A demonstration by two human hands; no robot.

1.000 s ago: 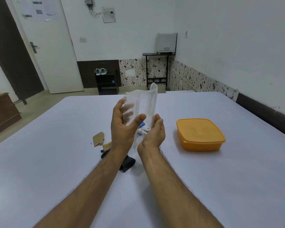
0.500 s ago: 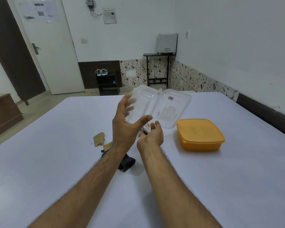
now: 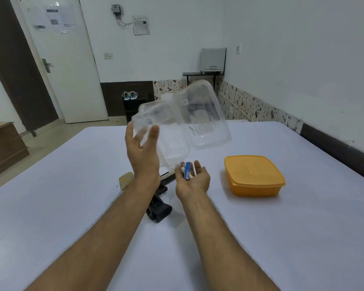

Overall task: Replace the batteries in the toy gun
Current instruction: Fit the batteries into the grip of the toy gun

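My left hand [image 3: 142, 152] holds a clear plastic clamshell box [image 3: 183, 120] up above the table, its lid swung open to the right. Just below the box's lower edge, my right hand [image 3: 192, 180] lies palm up, cupped, with blue and white batteries [image 3: 187, 170] resting in it. The black toy gun [image 3: 159, 203] lies on the white table [image 3: 261, 238] between my forearms, partly hidden by my left wrist. A small yellow cover piece [image 3: 125, 180] lies on the table left of the gun.
An orange lidded container [image 3: 253, 175] stands on the table to the right of my right hand. The wall runs along the table's right side. A door, a shoe rack and a small stand are at the far end of the room.
The clamshell box went from nearly closed and upright to wide open and tipped. My right hand came away from the box and now cups the batteries beneath it.
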